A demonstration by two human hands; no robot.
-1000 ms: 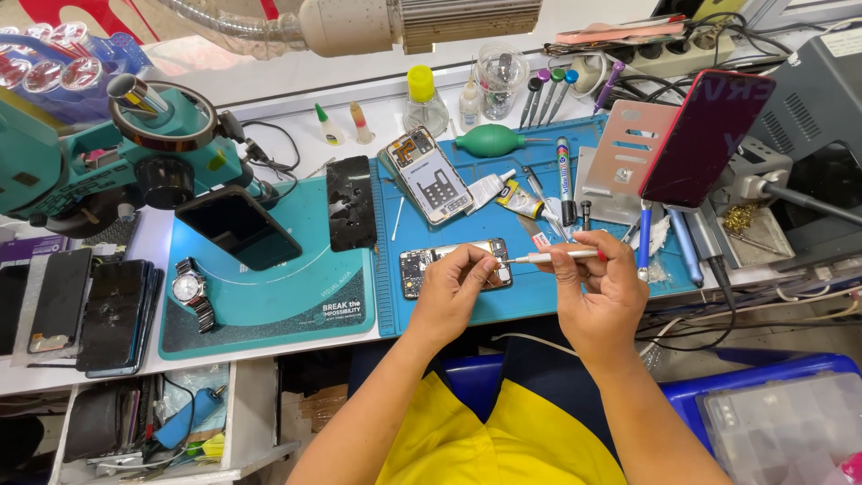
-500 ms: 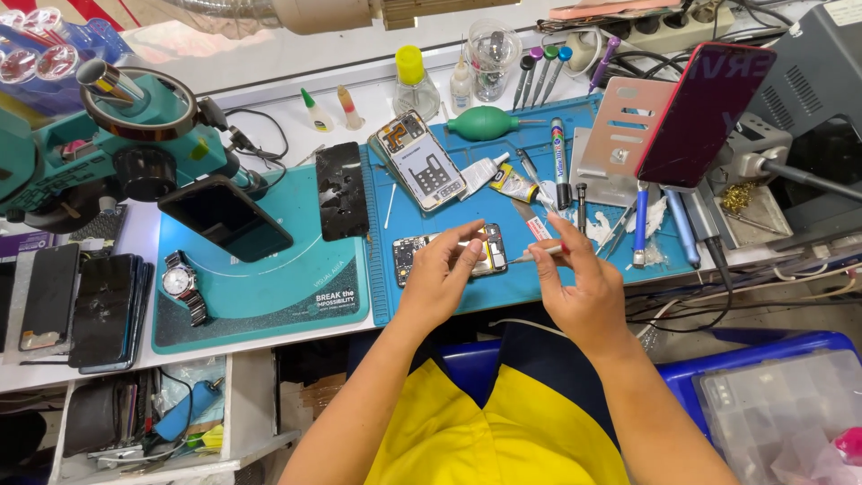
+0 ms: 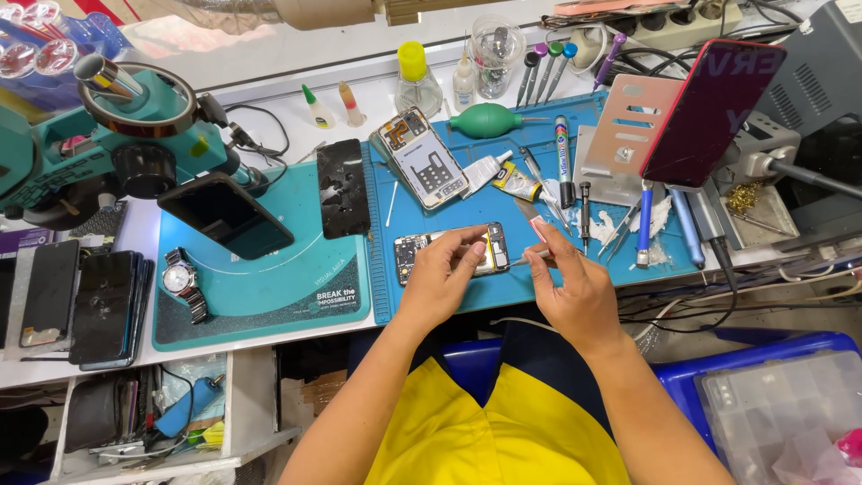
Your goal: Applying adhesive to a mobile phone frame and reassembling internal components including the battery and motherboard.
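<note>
My left hand presses its fingers on the opened phone on the blue mat; my right hand fingers pinch thin tweezers beside it

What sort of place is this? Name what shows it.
Most likely a phone repair bench: an opened phone under the left hand, a microscope on a teal mat, and spare phones stacked nearby.
</note>
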